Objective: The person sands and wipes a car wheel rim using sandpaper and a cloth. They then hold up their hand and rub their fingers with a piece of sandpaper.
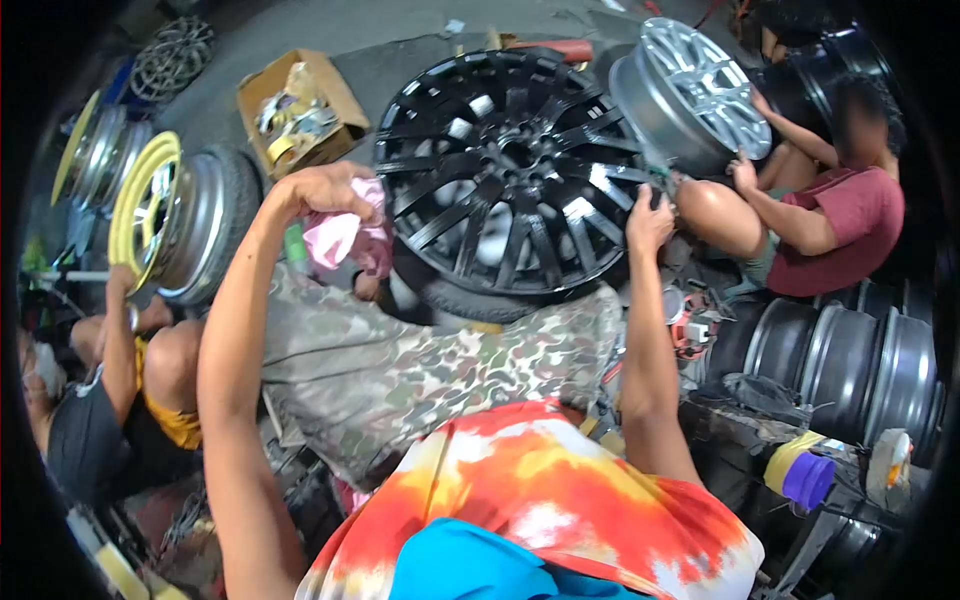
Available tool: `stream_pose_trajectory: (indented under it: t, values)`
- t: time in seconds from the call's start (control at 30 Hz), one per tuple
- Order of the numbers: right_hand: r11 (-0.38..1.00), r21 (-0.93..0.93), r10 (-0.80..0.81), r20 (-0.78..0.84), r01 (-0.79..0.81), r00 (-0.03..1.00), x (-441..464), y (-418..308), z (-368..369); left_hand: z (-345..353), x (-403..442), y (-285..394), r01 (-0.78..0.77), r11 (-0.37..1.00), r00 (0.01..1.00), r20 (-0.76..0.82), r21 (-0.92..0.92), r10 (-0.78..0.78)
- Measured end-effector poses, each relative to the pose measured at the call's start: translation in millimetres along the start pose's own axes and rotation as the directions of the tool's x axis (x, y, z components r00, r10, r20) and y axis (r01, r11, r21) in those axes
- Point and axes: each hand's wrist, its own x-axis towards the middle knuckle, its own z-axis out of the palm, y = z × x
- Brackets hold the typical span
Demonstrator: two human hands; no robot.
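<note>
A glossy black multi-spoke wheel rim (520, 150) stands tilted in front of my knees, its face toward me. At its left edge, my left hand (338, 192) is closed around a bunched pink cloth (345, 238), which hangs down beside the rim. My right hand (650, 218) grips the rim's right edge, the thumb near the outer lip. Under the rim a dark tire (470, 300) shows in part. Camouflage fabric (430, 350) covers my lap just below the rim.
A cardboard box (345, 130) of tapes and scraps stands behind left. A co-worker (840, 220) at right holds a silver rim (640, 100). Another person at left touches a yellow-lipped rim (125, 210). Several dark rims (825, 345) lie at right, near a purple tape roll (808, 482).
</note>
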Motion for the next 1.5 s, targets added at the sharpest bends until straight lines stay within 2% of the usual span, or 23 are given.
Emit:
stream_pose_trajectory:
  t: [0.13, 0.2, 0.23, 0.27, 0.3, 0.33, 0.43, 0.47, 0.53, 0.57, 0.63, 0.73, 0.87, 0.97, 1.07, 1.1, 1.17, 1.23, 1.27, 1.37, 1.43, 1.47, 1.5]
  values:
    - [0.996, 0.093, 0.011, 0.051, -0.016, 0.999, 0, -8, -7, 49, -51, 34, -0.292, 0.955, 0.944, -0.148, 0.048, 0.296]
    - [0.994, 0.107, 0.009, 0.04, -0.013, 0.999, 3, 4, 2, 123, -54, 35, -0.465, 0.883, 0.792, -0.418, 0.059, 0.445]
    - [0.994, 0.11, 0.008, 0.026, -0.01, 1.0, 3, 7, 7, 155, -52, 30, -0.427, 0.866, 0.735, -0.457, 0.26, 0.5]
    - [0.991, 0.132, 0.016, 0.053, -0.023, 0.998, 1, 2, 2, 182, -65, 55, -0.157, 0.981, 0.944, -0.309, -0.116, 0.114]
    - [0.99, 0.14, 0.018, 0.052, -0.025, 0.998, 1, 4, 6, 210, -51, 33, -0.33, 0.784, 0.728, -0.387, 0.525, 0.566]
    - [0.993, 0.117, -0.001, 0.02, -0.001, 1.0, 2, 9, 12, 232, -31, 15, -0.376, 0.638, 0.611, -0.338, 0.672, 0.716]
    - [0.994, 0.11, -0.007, 0.017, 0.005, 1.0, 0, -3, -1, 273, -25, 13, -0.097, 0.531, 0.613, -0.37, 0.842, 0.698]
    - [0.993, 0.113, 0.025, 0.072, -0.033, 0.997, -2, -12, -10, 278, -21, 16, -0.093, 0.525, 0.613, -0.367, 0.846, 0.7]
    - [0.99, 0.126, 0.048, 0.128, -0.064, 0.991, -1, -14, -11, 282, -15, 26, -0.235, 0.645, 0.588, -0.422, 0.727, 0.69]
    - [0.99, 0.13, 0.041, 0.082, -0.051, 0.996, 0, -10, -4, 287, -13, 32, -0.275, 0.682, 0.516, -0.494, 0.678, 0.7]
    - [0.99, 0.135, 0.036, 0.038, -0.041, 0.999, 1, 0, 9, 280, -11, 33, -0.37, 0.762, 0.487, -0.588, 0.531, 0.646]
    - [0.989, 0.149, 0.015, 0.003, -0.016, 1.0, 3, 5, 14, 245, -8, 20, -0.372, 0.66, 0.438, -0.504, 0.653, 0.745]
    - [0.979, 0.19, 0.06, 0.087, -0.076, 0.994, 8, 10, 18, 231, -6, 27, -0.276, 0.613, 0.519, -0.423, 0.74, 0.743]
    - [0.983, 0.155, 0.085, 0.115, -0.102, 0.99, 9, 8, 16, 248, 9, 34, -0.292, 0.683, 0.486, -0.512, 0.669, 0.709]
    - [0.982, 0.144, 0.1, 0.129, -0.118, 0.987, 8, 2, 14, 266, 8, 47, -0.406, 0.797, 0.498, -0.623, 0.446, 0.603]
    - [0.984, 0.131, 0.102, 0.126, -0.119, 0.987, 9, 5, 15, 275, 12, 48, -0.504, 0.668, 0.369, -0.563, 0.548, 0.74]
    - [0.984, 0.136, 0.096, 0.123, -0.113, 0.988, 10, 7, 16, 273, 6, 38, -0.45, 0.772, 0.506, -0.585, 0.449, 0.634]
    - [0.981, 0.154, 0.1, 0.119, -0.118, 0.988, 9, 8, 18, 254, 4, 26, -0.459, 0.862, 0.582, -0.66, 0.216, 0.475]
    - [0.98, 0.155, 0.108, 0.116, -0.125, 0.987, 10, 8, 18, 245, -13, 32, -0.415, 0.91, 0.698, -0.648, -0.019, 0.305]
    - [0.977, 0.182, 0.094, 0.105, -0.112, 0.99, 10, 9, 18, 232, -18, 14, -0.166, 0.886, 0.481, -0.749, 0.433, 0.456]
    - [0.965, 0.191, 0.144, 0.176, -0.177, 0.974, 3, -15, -6, 254, -20, 25, -0.275, 0.842, 0.509, -0.673, 0.464, 0.537]
    - [0.976, 0.178, 0.117, 0.081, -0.13, 0.99, 5, 1, 15, 265, -16, 31, -0.206, 0.899, 0.574, -0.696, 0.388, 0.432]
    - [0.973, 0.186, 0.113, 0.111, -0.133, 0.987, 6, 1, 13, 274, -3, 29, -0.208, 0.859, 0.511, -0.697, 0.468, 0.503]
